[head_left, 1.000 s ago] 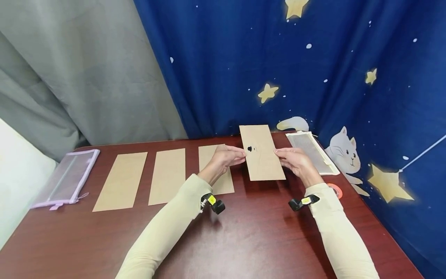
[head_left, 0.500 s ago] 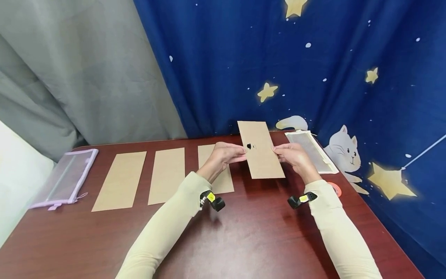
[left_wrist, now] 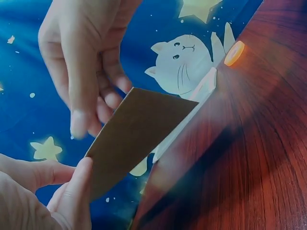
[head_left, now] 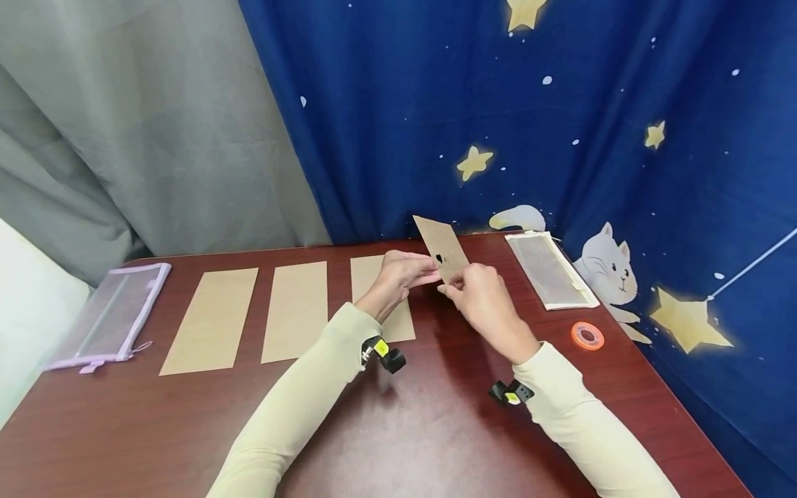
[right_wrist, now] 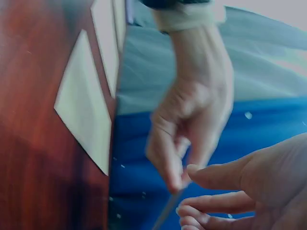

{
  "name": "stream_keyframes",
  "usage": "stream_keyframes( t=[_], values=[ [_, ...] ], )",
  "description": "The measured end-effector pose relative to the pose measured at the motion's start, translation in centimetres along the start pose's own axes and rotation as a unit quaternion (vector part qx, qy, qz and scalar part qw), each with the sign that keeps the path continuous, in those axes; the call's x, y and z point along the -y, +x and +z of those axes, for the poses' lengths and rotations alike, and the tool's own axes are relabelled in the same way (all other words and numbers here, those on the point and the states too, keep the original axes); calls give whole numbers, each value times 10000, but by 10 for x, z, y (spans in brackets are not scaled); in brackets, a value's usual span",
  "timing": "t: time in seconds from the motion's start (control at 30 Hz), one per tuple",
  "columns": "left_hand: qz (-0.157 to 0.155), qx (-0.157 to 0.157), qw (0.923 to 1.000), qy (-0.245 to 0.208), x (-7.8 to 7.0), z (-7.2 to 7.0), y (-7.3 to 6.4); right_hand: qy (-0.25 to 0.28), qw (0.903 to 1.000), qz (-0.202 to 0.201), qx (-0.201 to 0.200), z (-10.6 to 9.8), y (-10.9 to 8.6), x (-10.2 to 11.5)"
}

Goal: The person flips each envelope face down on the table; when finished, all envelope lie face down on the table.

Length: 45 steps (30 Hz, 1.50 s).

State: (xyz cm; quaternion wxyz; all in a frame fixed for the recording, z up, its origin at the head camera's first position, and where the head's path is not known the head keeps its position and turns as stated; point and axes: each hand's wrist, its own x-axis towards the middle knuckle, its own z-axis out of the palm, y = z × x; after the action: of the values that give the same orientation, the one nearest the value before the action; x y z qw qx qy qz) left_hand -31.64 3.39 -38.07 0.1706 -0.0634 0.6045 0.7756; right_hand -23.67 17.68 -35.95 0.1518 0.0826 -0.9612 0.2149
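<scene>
A brown kraft-paper rectangle point(head_left: 441, 242) with small black marks is held tilted above the table toward the back. My left hand point(head_left: 401, 278) pinches its left long edge between thumb and fingers; in the left wrist view, the plain underside of the paper point(left_wrist: 139, 129) shows. Close beside that edge is my right hand point(head_left: 488, 301), thumb and fingers apart with a gap between them in the right wrist view. Whether its fingertips touch the paper cannot be told. Three similar brown rectangles, left point(head_left: 210, 321), middle point(head_left: 295, 311) and right point(head_left: 398, 321), lie flat in a row.
A lilac-edged mesh zip pouch point(head_left: 112, 315) lies at the table's left end. A white-edged mesh pouch point(head_left: 548, 270) lies at the back right, with an orange tape roll point(head_left: 587, 336) nearer. Curtains hang directly behind the table point(head_left: 398, 429).
My right hand has let go of the paper's right edge and moved left toward my left hand. The paper has turned more edge-on, and the orange roll is now uncovered.
</scene>
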Motion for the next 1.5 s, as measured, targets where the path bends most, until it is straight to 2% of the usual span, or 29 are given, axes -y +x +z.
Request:
stream_keyframes(
  t=[0.13, 0.23, 0.33, 0.43, 0.57, 0.63, 0.67, 0.77, 0.87, 0.93, 1.07, 1.23, 1.37, 1.5],
  values=[
    [-116, 49, 9999, 116, 1, 4, 0, -694, 9963, -133, -492, 15, -7, 6],
    [-101, 60, 9997, 205, 3, 7, -1, -1303, 9882, -157, -794, 25, -11, 9],
    [125, 10, 9996, 266, 3, 10, -2, -1813, 9774, -245, -1055, 30, -12, 11],
    [401, -22, 9987, 322, 1, 13, -3, -2023, 9703, -294, -1292, 33, -10, 11],
    [728, -110, 9960, 498, 6, 11, -6, -1800, 9714, -275, -1522, 28, -6, 8],
    [634, -165, 9968, 467, 15, 8, -6, -1634, 9737, -221, -1570, 24, -4, 7],
    [499, -159, 9979, 389, 20, 7, -5, -1560, 9750, -184, -1570, 21, -2, 7],
    [-229, 22, 9996, -136, 35, 5, 0, -1325, 9794, -6, -1525, 13, 2, 8],
    [-840, 295, 9939, -654, 46, 6, 4, -1027, 9833, 167, -1493, 6, 6, 13],
    [-1000, 375, 9903, -884, 50, 8, 5, -813, 9856, 235, -1462, 3, 8, 16],
    [-1012, 492, 9876, -1092, 51, 14, 7, -471, 9878, 361, -1439, 0, 10, 21],
    [-1008, 606, 9875, -1048, 48, 11, 6, -180, 9872, 549, -1489, -4, 11, 22],
    [-956, 504, 9904, -864, 46, 6, 5, -123, 9879, 583, -1432, -10, 11, 19],
    [-706, 296, 9959, -487, 43, 2, 4, -73, 9900, 517, -1309, -17, 13, 16]
  ],
)
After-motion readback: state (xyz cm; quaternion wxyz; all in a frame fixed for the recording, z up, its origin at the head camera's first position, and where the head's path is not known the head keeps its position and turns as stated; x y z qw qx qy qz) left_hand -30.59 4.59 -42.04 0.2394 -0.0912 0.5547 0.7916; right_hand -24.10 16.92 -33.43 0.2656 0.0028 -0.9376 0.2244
